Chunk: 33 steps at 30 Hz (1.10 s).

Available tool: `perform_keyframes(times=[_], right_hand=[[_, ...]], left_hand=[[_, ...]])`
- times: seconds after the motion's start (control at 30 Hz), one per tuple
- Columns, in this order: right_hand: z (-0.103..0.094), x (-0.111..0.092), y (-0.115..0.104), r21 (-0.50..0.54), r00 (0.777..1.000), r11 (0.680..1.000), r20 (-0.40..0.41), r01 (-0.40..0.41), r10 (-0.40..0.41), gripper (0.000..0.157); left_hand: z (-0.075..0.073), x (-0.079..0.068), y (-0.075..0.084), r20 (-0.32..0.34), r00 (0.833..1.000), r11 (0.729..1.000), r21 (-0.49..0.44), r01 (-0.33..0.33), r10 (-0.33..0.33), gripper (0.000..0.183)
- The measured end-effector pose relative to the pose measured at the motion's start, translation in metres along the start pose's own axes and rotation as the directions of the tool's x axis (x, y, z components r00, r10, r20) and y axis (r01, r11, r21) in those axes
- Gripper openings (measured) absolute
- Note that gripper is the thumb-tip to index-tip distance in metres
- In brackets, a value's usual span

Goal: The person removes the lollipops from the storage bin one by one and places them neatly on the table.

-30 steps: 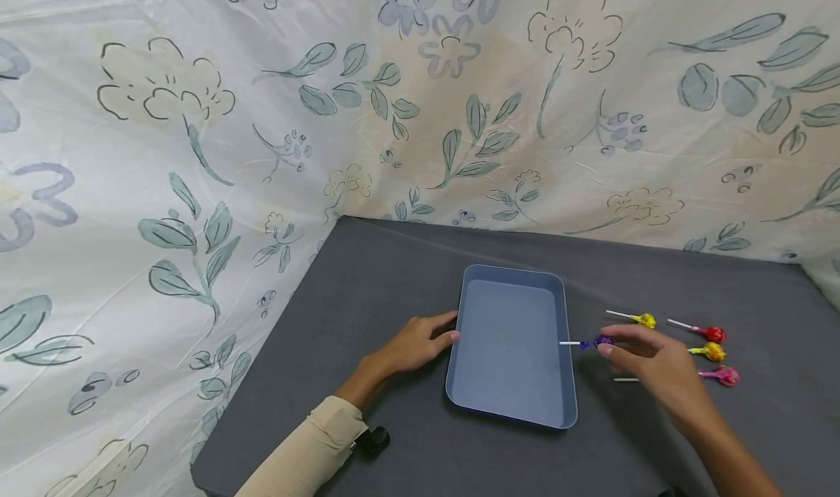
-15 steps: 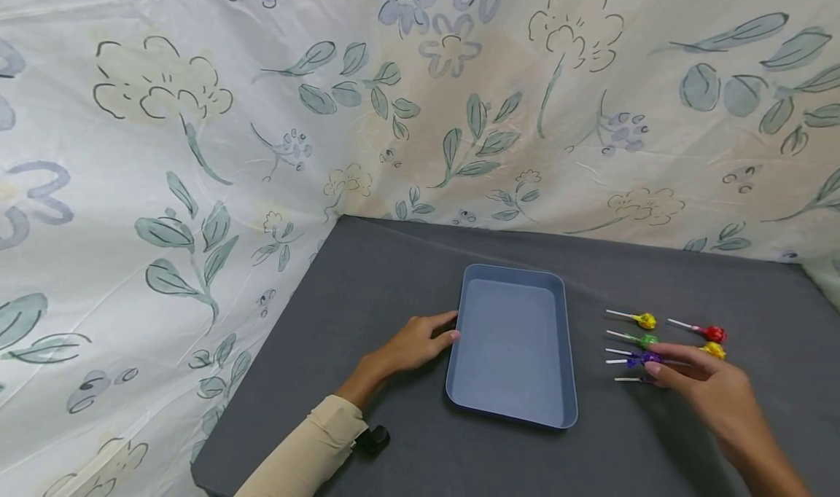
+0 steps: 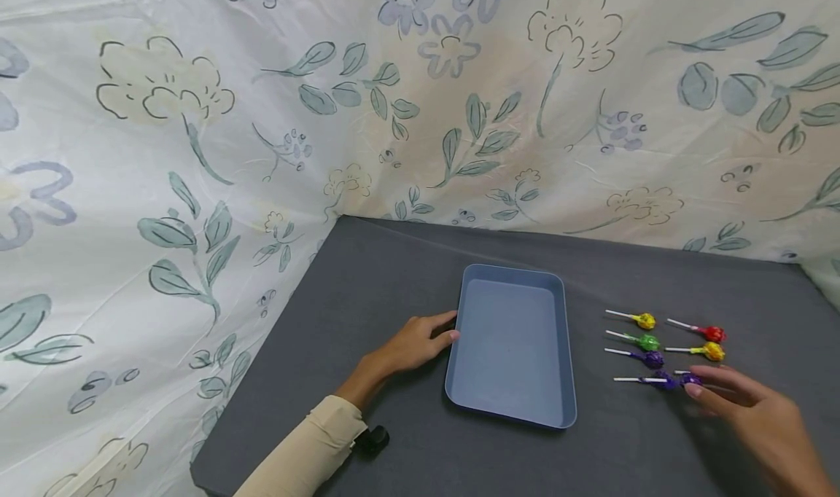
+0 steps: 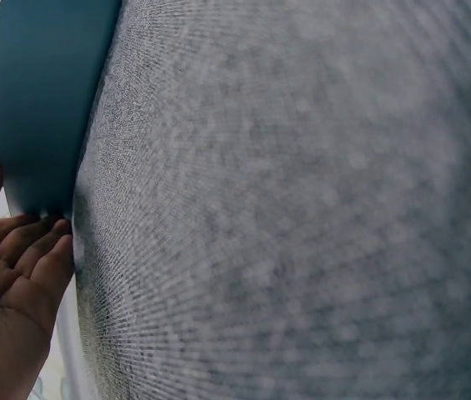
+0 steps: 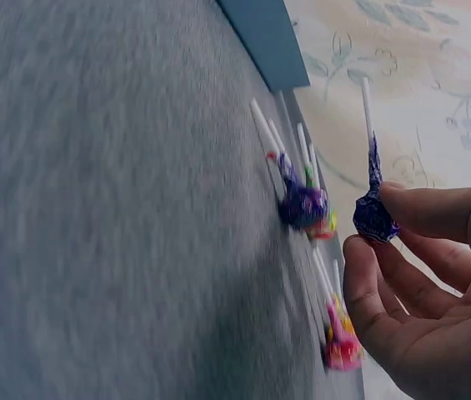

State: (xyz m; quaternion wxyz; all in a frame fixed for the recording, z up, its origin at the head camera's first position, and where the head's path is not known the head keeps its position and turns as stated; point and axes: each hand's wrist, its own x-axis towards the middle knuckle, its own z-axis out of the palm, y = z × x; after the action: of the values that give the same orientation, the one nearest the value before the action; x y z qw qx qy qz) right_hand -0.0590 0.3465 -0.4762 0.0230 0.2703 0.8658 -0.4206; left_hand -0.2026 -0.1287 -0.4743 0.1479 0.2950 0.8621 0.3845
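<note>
In the head view my right hand (image 3: 755, 406) pinches a purple-wrapped lollipop (image 3: 690, 380) by its head, between thumb and fingers. Its white stick points left; the right wrist view shows this lollipop (image 5: 374, 218) held up off the table. Lying below and around it are a dark purple lollipop (image 3: 663, 378), another purple one (image 3: 652, 359) and a green one (image 3: 648, 342). A pink lollipop (image 5: 343, 346) is mostly hidden behind the hand in the head view. My left hand (image 3: 415, 345) touches the left side of a blue-grey tray (image 3: 453, 362) with its fingertips and thumb.
Two yellow lollipops, one upper left (image 3: 646, 321) and one farther right (image 3: 714, 351), lie on the dark grey table (image 3: 394, 264) with a red lollipop (image 3: 714, 334). A floral curtain (image 3: 459, 118) hangs behind and to the left of the table.
My right hand has moved right with the purple lollipop, from the tray's right rim to over the near lollipops, uncovering the green one and another purple one. The left hand and tray stay still.
</note>
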Motion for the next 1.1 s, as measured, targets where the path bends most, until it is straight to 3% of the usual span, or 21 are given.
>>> perform_keyframes(times=[0.43,0.87,1.1], right_hand=[[-0.018,0.026,0.051,-0.064,0.997,0.995,-0.034,-0.070,0.068,0.069],[-0.027,0.033,0.070,-0.104,0.994,0.990,-0.060,-0.093,0.087,0.066],[-0.026,0.031,0.064,-0.091,0.988,0.985,-0.054,-0.147,0.143,0.078]], left_hand=[[0.000,0.000,0.002,0.002,1.000,1.000,0.001,0.005,-0.005,0.059],[0.001,-0.001,0.002,0.005,1.000,1.000,-0.019,0.002,-0.002,0.059],[-0.001,-0.002,0.002,0.003,1.000,1.000,-0.024,0.003,-0.003,0.059]])
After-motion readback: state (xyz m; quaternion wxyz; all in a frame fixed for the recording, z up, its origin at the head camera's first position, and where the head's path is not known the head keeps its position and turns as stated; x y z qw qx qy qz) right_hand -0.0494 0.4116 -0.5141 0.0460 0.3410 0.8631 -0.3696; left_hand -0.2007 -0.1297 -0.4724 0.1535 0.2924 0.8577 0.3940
